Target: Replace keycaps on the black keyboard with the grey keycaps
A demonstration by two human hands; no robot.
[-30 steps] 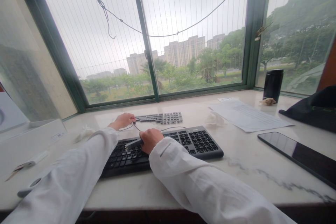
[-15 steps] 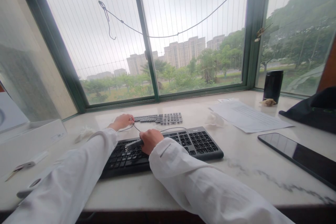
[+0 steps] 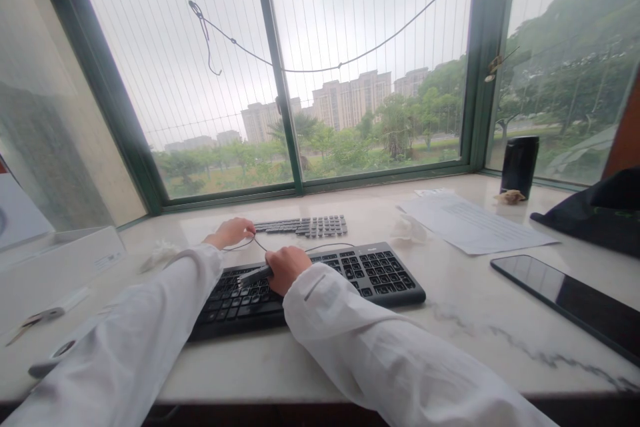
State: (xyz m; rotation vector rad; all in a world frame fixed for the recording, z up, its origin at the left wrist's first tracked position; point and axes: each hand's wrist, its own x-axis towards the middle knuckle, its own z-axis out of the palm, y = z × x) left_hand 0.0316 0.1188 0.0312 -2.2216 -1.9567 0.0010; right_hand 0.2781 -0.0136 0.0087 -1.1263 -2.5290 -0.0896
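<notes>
My left hand (image 3: 232,232) reaches behind the keyboard with its thumb and finger pinched together. A thin black cable (image 3: 261,244) rises to a peak at those fingertips. My right hand (image 3: 289,267) is closed around the dark grey handle of a small brush (image 3: 254,275), whose tip rests over the left half of the board. Below both hands lies a black keyboard (image 3: 395,272); many keycaps are off on its right side, leaving bare switch places. Loose grey keycaps (image 3: 323,225) lie in rows behind it, next to my left fingertips.
Right of the keyboard are a crumpled tissue (image 3: 409,229), printed sheets (image 3: 475,221) and a smartphone (image 3: 570,297). A black can-shaped object (image 3: 520,167) stands by the window. On the left are a white box (image 3: 60,253) and a key-like metal item (image 3: 35,321).
My left fingertips have shifted very slightly, and a small shiny spot seen at them before no longer shows. My right hand and the brush hold their place.
</notes>
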